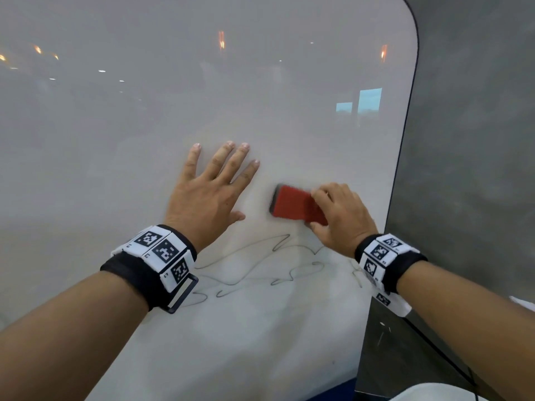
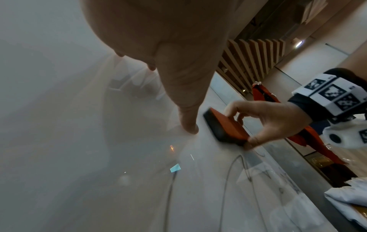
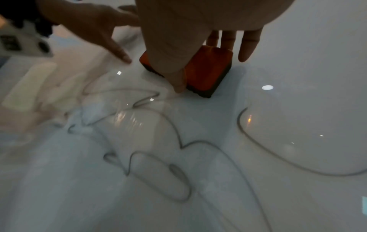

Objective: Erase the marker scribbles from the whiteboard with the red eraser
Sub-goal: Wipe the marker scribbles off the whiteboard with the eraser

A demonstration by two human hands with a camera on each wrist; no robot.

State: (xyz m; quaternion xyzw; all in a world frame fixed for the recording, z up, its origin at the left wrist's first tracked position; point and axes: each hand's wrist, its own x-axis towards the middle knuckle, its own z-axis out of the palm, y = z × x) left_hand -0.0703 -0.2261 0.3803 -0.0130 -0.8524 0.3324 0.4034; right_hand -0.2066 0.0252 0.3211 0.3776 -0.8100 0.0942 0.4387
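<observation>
The whiteboard [image 1: 144, 111] fills most of the head view. Thin dark marker scribbles [image 1: 254, 273] run across its lower middle, below both hands; they also show as scribbles [image 3: 178, 141] in the right wrist view and scribbles [image 2: 228, 172] in the left wrist view. My right hand [image 1: 338, 215] grips the red eraser [image 1: 295, 205] by its right end, its dark pad against the board just above the scribbles. The eraser [image 2: 224, 127] [image 3: 208, 70] is pinched between thumb and fingers. My left hand [image 1: 208, 192] lies flat on the board with fingers spread, left of the eraser.
The board's rounded right edge [image 1: 405, 140] meets a grey wall [image 1: 469, 140]. A dark cable [image 1: 434, 348] runs down at the lower right. In the left wrist view, white cloth [image 2: 349, 196] lies beside the board.
</observation>
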